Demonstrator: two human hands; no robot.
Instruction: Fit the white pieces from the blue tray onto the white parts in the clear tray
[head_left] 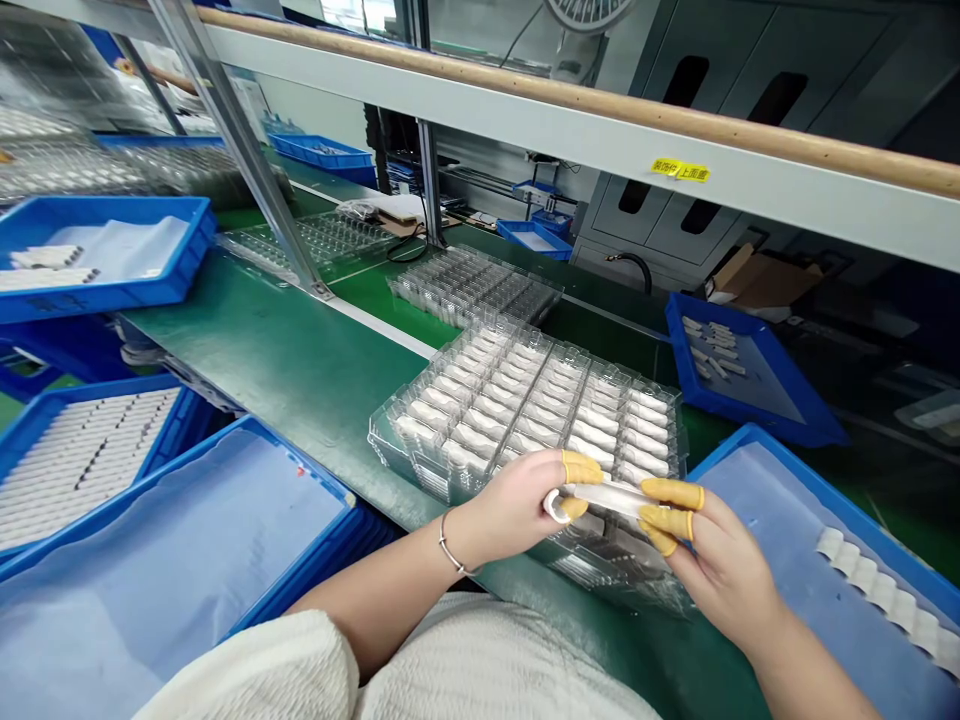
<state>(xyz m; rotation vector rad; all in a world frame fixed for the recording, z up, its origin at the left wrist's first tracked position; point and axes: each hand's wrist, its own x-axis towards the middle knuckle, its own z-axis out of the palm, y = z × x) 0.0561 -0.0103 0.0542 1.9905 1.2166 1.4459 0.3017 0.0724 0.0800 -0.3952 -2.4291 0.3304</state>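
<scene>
Between my two hands lies a slim white curved plastic piece (pixel 607 497), one end of it rolled like an open tube. My left hand (pixel 529 500), with yellow finger cots on the fingertips, grips its left end. At the other end, my right hand (pixel 709 540) pinches it with yellow-capped fingers. Both hands hover over the near edge of a stack of clear plastic trays (pixel 416 465), whose pockets hold rows of similar white pieces (pixel 480 418). Part of the near rows is hidden by my hands.
On the right, a blue bin (pixel 739 455) holds a row of white pieces (pixel 874 585). Another blue bin (pixel 780 400) stands behind it. Left are blue bins with liners (pixel 225 520). More clear trays (pixel 480 285) sit behind. A shelf rail (pixel 525 95) crosses above the green bench (pixel 277 350).
</scene>
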